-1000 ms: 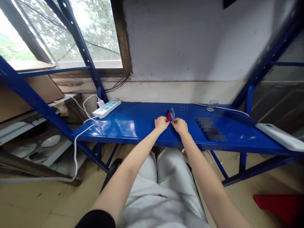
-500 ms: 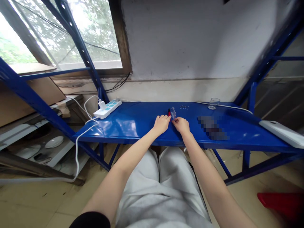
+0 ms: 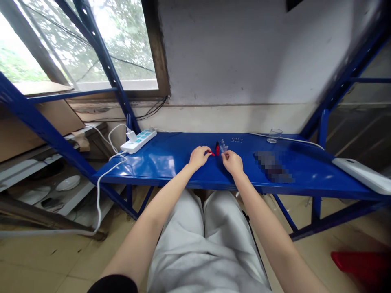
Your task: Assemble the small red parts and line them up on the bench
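Note:
My left hand (image 3: 199, 158) pinches a small red piece (image 3: 212, 154), too small to name more exactly, above the blue table. Just right of it stands a small red and black object (image 3: 217, 149), apart from my fingers. My right hand (image 3: 233, 162) is closed at the near edge of a group of small clear plastic pieces (image 3: 223, 145). Thumb and forefinger are pressed together there; whatever lies between them is too small to make out. Behind, several tiny studs (image 3: 236, 140) lie in rows on the table.
The blue metal table (image 3: 152, 160) holds a white power strip (image 3: 139, 141) at left. A clear glass (image 3: 274, 135) stands at the back right, near a cable. Right of my hand lies a blurred dark item (image 3: 273, 167), and a white case (image 3: 363, 174) rests at the right edge.
My left hand has moved left, away from the red and black object, and a small red piece now shows in its fingers. My right hand has barely moved.

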{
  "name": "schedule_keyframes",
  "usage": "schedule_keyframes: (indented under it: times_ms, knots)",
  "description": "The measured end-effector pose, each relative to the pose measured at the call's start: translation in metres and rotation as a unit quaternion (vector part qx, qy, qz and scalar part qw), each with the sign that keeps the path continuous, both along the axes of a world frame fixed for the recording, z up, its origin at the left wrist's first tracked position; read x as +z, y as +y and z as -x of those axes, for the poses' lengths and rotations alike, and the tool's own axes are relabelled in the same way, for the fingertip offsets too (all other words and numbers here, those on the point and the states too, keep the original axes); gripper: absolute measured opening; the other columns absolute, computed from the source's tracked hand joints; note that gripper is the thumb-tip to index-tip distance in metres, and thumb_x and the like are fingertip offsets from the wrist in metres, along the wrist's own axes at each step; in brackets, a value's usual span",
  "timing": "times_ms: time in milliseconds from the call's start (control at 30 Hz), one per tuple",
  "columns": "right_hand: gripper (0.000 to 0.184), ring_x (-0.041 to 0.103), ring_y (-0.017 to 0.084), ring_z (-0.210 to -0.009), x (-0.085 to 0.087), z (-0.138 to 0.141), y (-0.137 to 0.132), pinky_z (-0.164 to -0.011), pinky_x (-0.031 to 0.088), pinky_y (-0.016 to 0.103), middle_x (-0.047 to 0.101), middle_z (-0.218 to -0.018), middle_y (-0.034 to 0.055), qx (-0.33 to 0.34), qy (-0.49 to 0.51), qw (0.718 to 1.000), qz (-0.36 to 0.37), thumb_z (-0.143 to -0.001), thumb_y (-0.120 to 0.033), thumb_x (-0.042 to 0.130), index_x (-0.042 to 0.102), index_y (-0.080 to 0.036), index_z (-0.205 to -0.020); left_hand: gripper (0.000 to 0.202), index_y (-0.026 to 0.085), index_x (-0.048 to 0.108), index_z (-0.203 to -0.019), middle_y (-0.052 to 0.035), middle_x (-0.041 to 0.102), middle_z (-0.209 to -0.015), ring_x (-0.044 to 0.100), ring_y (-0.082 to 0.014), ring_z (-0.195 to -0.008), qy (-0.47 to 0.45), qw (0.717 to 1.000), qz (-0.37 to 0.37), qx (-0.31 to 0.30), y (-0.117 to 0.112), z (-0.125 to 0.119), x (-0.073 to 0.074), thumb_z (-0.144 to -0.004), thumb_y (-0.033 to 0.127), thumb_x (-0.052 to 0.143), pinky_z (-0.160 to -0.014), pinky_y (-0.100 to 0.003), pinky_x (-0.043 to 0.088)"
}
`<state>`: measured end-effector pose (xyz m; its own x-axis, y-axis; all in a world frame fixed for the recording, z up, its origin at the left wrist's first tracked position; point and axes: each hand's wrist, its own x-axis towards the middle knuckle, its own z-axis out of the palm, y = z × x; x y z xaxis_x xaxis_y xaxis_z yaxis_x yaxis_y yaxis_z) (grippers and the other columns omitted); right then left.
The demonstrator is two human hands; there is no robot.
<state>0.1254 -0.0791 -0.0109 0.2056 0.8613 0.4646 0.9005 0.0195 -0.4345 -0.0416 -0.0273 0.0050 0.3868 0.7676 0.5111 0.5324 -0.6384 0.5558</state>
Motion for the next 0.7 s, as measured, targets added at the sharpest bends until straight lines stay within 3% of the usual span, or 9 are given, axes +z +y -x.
schedule_keyframes:
  times_ms: [233, 400, 533, 700]
  knots:
    - [0.028, 0.056, 0.017, -0.067, 0.016, 0.033, 0.007, -0.056, 0.033, 0.025, 0.061, -0.08, 0.0079, 0.05, -0.05, 0.994, -0.087, -0.088, -0.036, 0.032, 0.053, -0.018, -0.086, 0.005, 0.018, 0.06, -0.075, -0.0027, 0.06, -0.076, 0.053, -0.0136, -0.071, -0.223, 0.969, 0.017, 0.106, 0.017, 0.049, 0.001, -0.072, 0.023, 0.059, -0.072, -0.026, 0.041]
    - [0.025, 0.056, 0.016, -0.069, 0.027, 0.075, 0.032, -0.056, 0.034, 0.025, 0.061, -0.082, 0.0065, 0.092, -0.056, 0.992, -0.065, -0.088, -0.035, 0.034, 0.053, -0.019, -0.09, 0.008, 0.018, 0.055, -0.078, -0.0008, 0.056, -0.073, 0.051, -0.0111, -0.069, -0.324, 0.93, 0.02, 0.174, 0.014, 0.066, -0.008, -0.074, 0.025, 0.055, -0.069, -0.023, 0.041]
    - [0.019, 0.058, 0.018, -0.074, 0.02, 0.097, 0.042, -0.058, 0.037, 0.026, 0.062, -0.087, 0.0077, 0.092, -0.075, 0.993, -0.014, -0.087, -0.031, 0.039, 0.054, -0.02, -0.09, 0.009, 0.018, 0.053, -0.079, -0.0013, 0.056, -0.074, 0.052, -0.0111, -0.07, -0.339, 0.927, 0.007, 0.161, 0.011, 0.07, -0.012, -0.074, 0.025, 0.054, -0.069, -0.022, 0.041]
    - [0.016, 0.058, 0.019, -0.08, 0.008, 0.1, 0.036, -0.063, 0.04, 0.027, 0.063, -0.09, 0.009, 0.103, -0.133, 0.985, 0.034, -0.086, -0.027, 0.041, 0.054, -0.018, -0.091, 0.008, 0.018, 0.053, -0.08, -0.0013, 0.056, -0.074, 0.054, -0.0112, -0.071, -0.297, 0.948, -0.003, 0.115, 0.011, 0.068, -0.015, -0.075, 0.025, 0.054, -0.069, -0.022, 0.042]
